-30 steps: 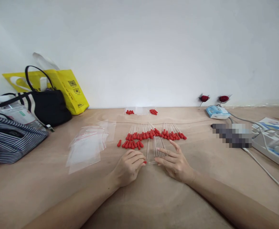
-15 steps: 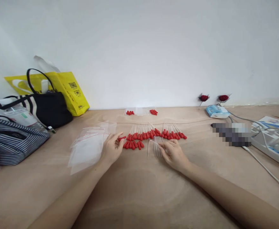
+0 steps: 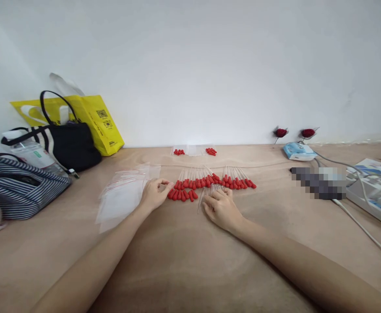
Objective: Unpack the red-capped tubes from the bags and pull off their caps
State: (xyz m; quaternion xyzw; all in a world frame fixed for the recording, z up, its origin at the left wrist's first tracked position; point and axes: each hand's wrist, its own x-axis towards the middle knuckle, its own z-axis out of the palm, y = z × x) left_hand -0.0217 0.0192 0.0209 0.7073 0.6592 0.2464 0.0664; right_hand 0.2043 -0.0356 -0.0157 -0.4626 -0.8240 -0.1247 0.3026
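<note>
Mid-frame, the right hand (image 3: pixel 222 209) curls over slim clear tubes (image 3: pixel 214 188); whether it grips any is hidden. Left of centre, the left hand (image 3: pixel 154 193) half-curls beside red, bulb-shaped caps (image 3: pixel 179 195), its hold unclear. Just beyond, red-ended clear droppers (image 3: pixel 196 184) lie fanned.

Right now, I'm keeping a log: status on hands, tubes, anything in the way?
Left hand beside loose red bulbs, grip unclear. Right hand over clear tubes, grip unclear. Red-ended tubes just beyond, possibly in the way.
</note>
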